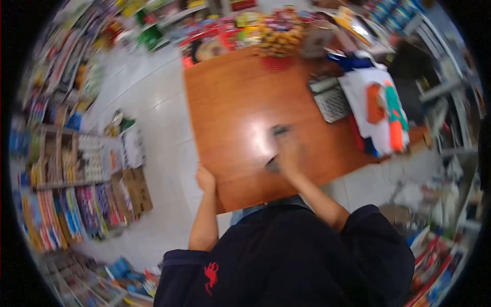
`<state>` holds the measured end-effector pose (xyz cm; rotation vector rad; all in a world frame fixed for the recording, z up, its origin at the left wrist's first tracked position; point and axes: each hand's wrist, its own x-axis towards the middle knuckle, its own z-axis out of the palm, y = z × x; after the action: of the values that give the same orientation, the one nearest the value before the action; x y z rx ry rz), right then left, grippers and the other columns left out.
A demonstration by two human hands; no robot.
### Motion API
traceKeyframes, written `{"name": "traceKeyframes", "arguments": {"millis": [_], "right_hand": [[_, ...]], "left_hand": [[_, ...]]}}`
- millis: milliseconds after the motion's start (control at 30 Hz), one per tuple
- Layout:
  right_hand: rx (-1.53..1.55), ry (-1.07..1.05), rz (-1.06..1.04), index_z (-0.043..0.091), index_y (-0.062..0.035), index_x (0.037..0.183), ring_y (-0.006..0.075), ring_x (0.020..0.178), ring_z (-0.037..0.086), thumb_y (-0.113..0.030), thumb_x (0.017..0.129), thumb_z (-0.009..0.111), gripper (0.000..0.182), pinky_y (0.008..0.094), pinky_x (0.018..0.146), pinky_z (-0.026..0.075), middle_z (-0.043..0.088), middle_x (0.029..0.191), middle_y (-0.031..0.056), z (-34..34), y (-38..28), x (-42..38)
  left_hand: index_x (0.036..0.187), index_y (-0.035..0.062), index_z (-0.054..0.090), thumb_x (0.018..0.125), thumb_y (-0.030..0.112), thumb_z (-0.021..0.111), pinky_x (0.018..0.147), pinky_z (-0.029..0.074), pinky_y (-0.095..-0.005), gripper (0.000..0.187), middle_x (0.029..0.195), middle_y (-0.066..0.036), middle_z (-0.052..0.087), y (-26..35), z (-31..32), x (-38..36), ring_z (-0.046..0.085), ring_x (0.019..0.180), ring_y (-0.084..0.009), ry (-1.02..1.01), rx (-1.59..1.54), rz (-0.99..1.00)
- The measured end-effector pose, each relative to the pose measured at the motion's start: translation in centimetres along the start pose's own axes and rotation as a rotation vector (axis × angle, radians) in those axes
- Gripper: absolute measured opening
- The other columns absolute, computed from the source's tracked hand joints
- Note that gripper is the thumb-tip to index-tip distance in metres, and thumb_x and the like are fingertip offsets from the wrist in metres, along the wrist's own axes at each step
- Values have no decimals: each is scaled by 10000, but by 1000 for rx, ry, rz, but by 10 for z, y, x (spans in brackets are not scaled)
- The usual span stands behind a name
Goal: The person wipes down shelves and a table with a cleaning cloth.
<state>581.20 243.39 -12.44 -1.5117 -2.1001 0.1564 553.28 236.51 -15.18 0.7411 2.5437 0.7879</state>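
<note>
My left hand (205,178) rests at the left edge of the wooden table (230,102), its fingers bent over the edge. Over the table's front part, my right hand (290,155) is smeared by motion. A small dark thing (280,130) shows just beyond its fingers, and another dark piece (272,164) lies beside it on the left. Whether these are one thing, and whether the hand grips them, is too blurred to tell.
A calculator (331,99) lies on the table's right side, next to a white bag (365,102) with orange and green print. Packaged goods (281,33) line the far edge. Shelves (66,158) and a cardboard box (137,189) stand on the left.
</note>
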Motion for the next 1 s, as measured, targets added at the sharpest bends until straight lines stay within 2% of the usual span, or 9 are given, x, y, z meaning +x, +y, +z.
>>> {"name": "traceKeyframes", "arguments": {"millis": [33, 133, 267, 400, 500, 733, 867, 933, 1000], "right_hand": [[90, -614, 167, 539, -56, 1048, 320, 1001, 472, -97, 723, 481, 333, 419, 878, 346, 524, 1055, 157, 1, -18, -5], [170, -151, -380, 583, -44, 968, 299, 960, 497, -159, 732, 513, 272, 429, 844, 367, 544, 1026, 139, -43, -55, -48], [88, -424, 208, 551, -129, 1092, 296, 1038, 465, -139, 720, 538, 372, 432, 904, 334, 511, 1125, 114, -70, 38, -66], [-133, 183, 408, 488, -75, 1142, 337, 1071, 412, -133, 788, 491, 359, 428, 900, 318, 446, 1173, 159, -97, 109, -57], [-109, 160, 467, 482, -88, 1160, 344, 1102, 402, -126, 776, 496, 386, 434, 933, 298, 454, 1178, 188, -82, 84, -38], [244, -358, -541, 547, -115, 1070, 275, 993, 472, -106, 683, 551, 387, 418, 879, 358, 502, 1121, 111, -74, 55, -26], [126, -66, -169, 555, -115, 1061, 276, 983, 481, -100, 681, 598, 382, 405, 877, 370, 510, 1091, 127, -64, 82, 36], [240, -514, 65, 561, -92, 994, 266, 890, 496, -102, 680, 596, 317, 425, 806, 388, 526, 972, 115, -71, -2, 84], [591, -284, -764, 593, -110, 818, 268, 827, 537, -163, 676, 591, 151, 381, 669, 421, 566, 854, 103, 20, -60, 70]], "left_hand": [[970, -24, 582, 895, 438, 217, 773, 407, -457, 594, 952, -261, 567, 12, -7, -4, 525, 904, -414, -28, -40, -43], [966, -16, 594, 884, 481, 204, 806, 401, -439, 638, 959, -222, 586, 15, -11, 1, 532, 923, -389, -50, 10, -152], [968, -29, 588, 882, 488, 196, 820, 393, -436, 654, 976, -221, 580, 17, -12, -4, 525, 943, -382, -76, 24, -110], [979, -33, 582, 877, 498, 180, 832, 386, -441, 674, 993, -223, 574, 26, -13, -9, 518, 962, -378, -67, 78, -167], [988, -24, 582, 874, 505, 179, 835, 386, -441, 675, 996, -221, 573, 24, -13, -4, 516, 968, -375, -57, 104, -188], [972, -15, 593, 866, 529, 189, 822, 397, -432, 686, 978, -202, 587, 29, -16, -9, 529, 954, -361, -79, 108, -143], [969, -5, 599, 865, 534, 195, 815, 401, -427, 682, 975, -207, 586, 31, -18, -10, 532, 951, -359, -83, 130, -183], [971, -1, 600, 864, 535, 201, 813, 400, -429, 677, 972, -213, 585, 30, -17, -9, 534, 946, -360, -78, 37, -174], [969, -1, 601, 865, 532, 202, 813, 401, -430, 674, 972, -213, 585, 32, -19, -11, 536, 944, -360, -89, 50, -185]]}}
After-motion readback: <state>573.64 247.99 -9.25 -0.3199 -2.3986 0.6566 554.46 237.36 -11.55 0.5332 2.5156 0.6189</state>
